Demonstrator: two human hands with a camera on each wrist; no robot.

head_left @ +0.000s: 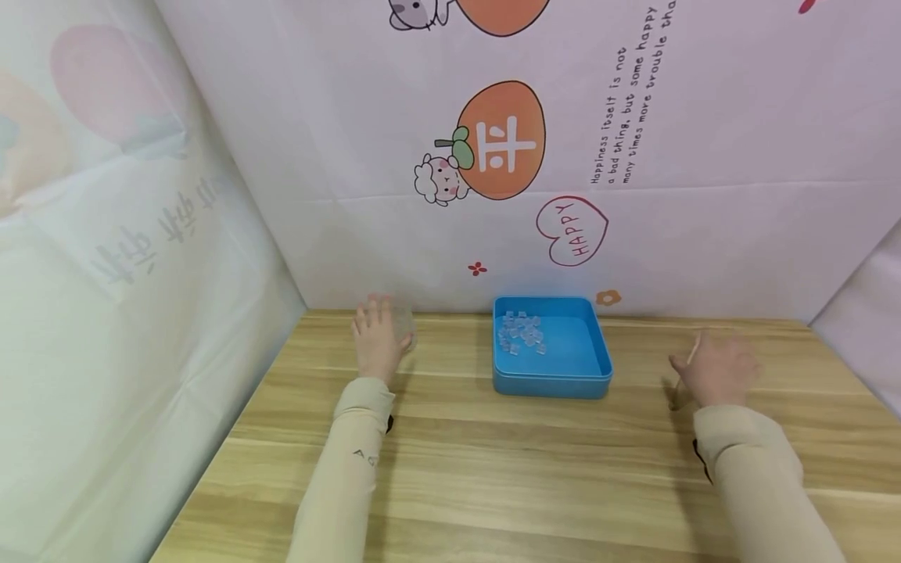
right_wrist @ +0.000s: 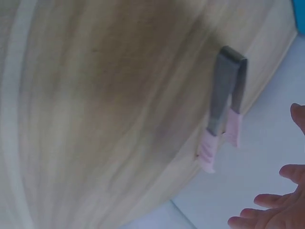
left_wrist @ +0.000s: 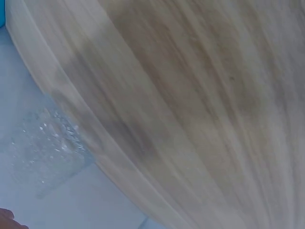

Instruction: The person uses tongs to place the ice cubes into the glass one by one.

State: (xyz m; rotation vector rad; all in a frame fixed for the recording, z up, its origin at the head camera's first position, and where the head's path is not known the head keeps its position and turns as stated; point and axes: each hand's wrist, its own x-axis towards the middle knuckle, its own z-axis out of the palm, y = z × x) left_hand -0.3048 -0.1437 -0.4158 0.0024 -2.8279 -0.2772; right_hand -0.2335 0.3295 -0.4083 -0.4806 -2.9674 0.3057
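Observation:
At the back left of the table, my left hand (head_left: 376, 344) is spread with its fingers apart beside a clear, see-through cup (head_left: 404, 324). In the left wrist view the textured clear cup (left_wrist: 50, 152) stands apart from the fingertips at the lower left corner. On the right side, my right hand (head_left: 721, 371), blurred, is beside tongs (head_left: 676, 395) it partly hides. The right wrist view shows these metal tongs (right_wrist: 224, 90) with pink tips, standing apart from the spread fingers. A blue open box (head_left: 552, 386) between the hands contains several clear cubes (head_left: 522, 330), gathered at its left.
The wooden table (head_left: 535, 485) ends at a white printed cloth (head_left: 380, 156) hanging behind it. Another cloth (head_left: 141, 352) hangs along the left side. Bare wood lies in front of the box and between it and each hand.

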